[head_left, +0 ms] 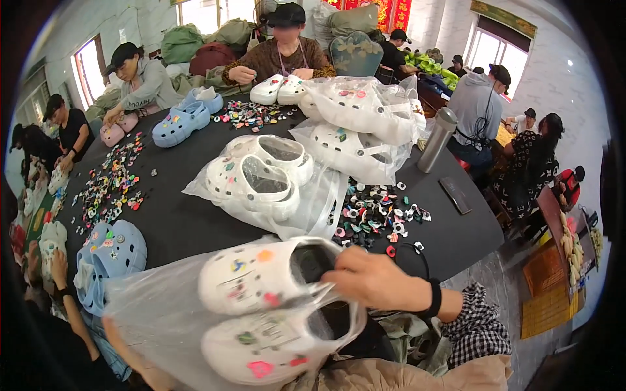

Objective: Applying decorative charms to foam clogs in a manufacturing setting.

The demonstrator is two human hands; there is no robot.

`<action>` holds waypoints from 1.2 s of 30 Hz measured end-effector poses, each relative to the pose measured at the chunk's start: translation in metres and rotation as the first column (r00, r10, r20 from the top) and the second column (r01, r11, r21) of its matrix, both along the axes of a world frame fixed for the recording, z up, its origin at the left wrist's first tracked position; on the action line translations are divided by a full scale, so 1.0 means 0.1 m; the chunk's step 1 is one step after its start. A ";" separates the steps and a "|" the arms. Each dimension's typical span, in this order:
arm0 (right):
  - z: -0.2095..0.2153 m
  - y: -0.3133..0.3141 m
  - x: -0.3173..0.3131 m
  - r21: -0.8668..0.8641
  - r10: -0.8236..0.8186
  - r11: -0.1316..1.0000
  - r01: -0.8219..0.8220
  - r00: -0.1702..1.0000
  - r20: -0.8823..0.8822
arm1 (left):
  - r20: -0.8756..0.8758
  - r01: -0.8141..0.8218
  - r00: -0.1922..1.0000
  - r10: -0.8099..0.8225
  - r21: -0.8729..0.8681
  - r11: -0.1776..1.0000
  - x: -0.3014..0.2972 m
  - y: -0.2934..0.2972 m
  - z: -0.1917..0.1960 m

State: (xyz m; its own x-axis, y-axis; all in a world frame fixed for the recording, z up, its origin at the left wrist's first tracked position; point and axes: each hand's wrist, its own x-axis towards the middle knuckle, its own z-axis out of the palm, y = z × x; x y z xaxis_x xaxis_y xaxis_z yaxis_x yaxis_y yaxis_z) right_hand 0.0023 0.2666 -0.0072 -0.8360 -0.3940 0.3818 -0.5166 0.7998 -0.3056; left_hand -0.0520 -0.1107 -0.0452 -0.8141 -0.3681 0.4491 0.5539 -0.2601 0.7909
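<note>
A pair of white clogs (pixel 251 277) with colourful charms is in front of me, toes pointing left. My right hand (pixel 368 277) grips the clogs at the heel end of the upper shoe. A clear plastic bag (pixel 153 300) spreads around and left of the toes. My left hand (pixel 134 358), blurred and partly cut off, is at the bag's lower left edge and appears to hold it. Just beyond lies another white pair (pixel 251 186) on clear plastic. Bagged white clogs (pixel 365 107) are stacked farther back.
Loose charms (pixel 378 212) lie on the black table (pixel 179 195) beyond my right hand, with more charms (pixel 111 189) at left. A steel flask (pixel 437 140) and a phone (pixel 455 195) are at right. Blue clogs (pixel 111 260) stand at left. Several co-workers sit around.
</note>
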 end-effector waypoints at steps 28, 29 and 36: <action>0.37 -0.49 -0.24 -0.617 -0.278 0.735 0.283 0.955 0.106 | 0.004 0.122 0.991 -0.132 0.368 0.922 0.30 -0.39 -0.33; 0.39 -0.66 -0.24 -0.526 -0.258 0.806 0.271 0.961 0.100 | -0.001 0.119 0.992 -0.129 0.380 0.917 0.33 -0.41 -0.32; -0.17 -1.16 -0.18 -0.153 0.016 0.988 0.000 0.994 0.108 | -0.022 0.184 0.980 -0.196 0.460 0.869 0.36 -0.43 -0.28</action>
State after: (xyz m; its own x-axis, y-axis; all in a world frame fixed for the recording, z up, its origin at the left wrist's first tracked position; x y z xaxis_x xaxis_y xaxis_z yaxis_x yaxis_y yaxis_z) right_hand -0.0156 0.1505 -0.0247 -0.8729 -0.3451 0.3449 -0.4798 0.7354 -0.4784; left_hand -0.0160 -0.1541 -0.0737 -0.8976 -0.3650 0.2474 0.4394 -0.6942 0.5701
